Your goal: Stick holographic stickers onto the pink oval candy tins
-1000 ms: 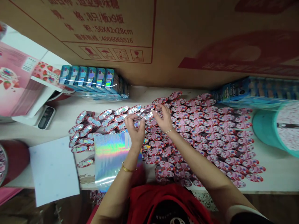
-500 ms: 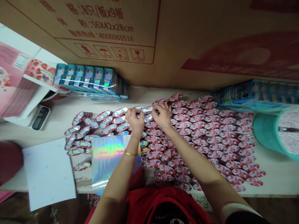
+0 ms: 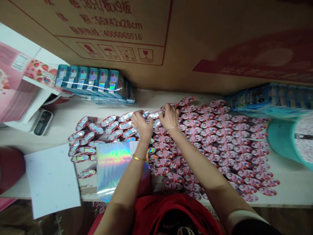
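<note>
Many small oval pink candy packs (image 3: 220, 140) lie in overlapping rows across the table (image 3: 288, 182). On the left, the packs show shiny holographic faces (image 3: 107, 121). My left hand (image 3: 141, 123) and my right hand (image 3: 169, 117) rest side by side at the far edge of the rows, fingers curled down on a shiny oval pack (image 3: 153, 115) between them. What the fingertips grip is mostly hidden. A holographic sticker sheet (image 3: 112, 166) lies under my left forearm.
A big cardboard box (image 3: 156, 39) stands behind the table. Blue wrapped box packs sit at back left (image 3: 93, 81) and back right (image 3: 269, 98). A teal tub (image 3: 286, 137) is at right, a small scale (image 3: 42, 122) and white paper (image 3: 51, 181) at left.
Both hands moved a little farther away and closer together, from spread fingers over the packs to curled fingers on the pack at the top row.
</note>
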A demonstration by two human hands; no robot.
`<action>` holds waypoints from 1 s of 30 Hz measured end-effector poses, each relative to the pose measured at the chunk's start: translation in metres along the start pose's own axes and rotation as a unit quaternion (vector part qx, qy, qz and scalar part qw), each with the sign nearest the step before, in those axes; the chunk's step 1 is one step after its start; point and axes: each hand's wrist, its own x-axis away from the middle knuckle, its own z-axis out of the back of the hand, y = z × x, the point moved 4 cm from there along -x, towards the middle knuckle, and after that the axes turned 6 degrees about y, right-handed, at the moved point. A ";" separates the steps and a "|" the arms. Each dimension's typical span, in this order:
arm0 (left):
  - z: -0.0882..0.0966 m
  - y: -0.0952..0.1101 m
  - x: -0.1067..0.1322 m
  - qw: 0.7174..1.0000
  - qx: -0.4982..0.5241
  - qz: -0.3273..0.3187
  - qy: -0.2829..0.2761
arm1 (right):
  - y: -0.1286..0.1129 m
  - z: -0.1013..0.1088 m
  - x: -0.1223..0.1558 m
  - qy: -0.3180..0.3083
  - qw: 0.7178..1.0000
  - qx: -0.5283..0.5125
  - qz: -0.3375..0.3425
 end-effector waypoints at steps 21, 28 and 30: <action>0.132 -0.131 0.024 0.938 -0.075 -0.264 -0.212 | -0.118 -0.018 0.137 -0.198 0.960 -0.065 0.188; 0.131 -0.120 0.043 0.912 -0.080 -0.356 -0.187 | -0.120 -0.019 0.132 -0.210 0.964 -0.060 0.149; 0.134 -0.122 0.053 0.917 -0.078 -0.356 -0.164 | -0.120 -0.020 0.131 -0.210 0.965 -0.059 0.144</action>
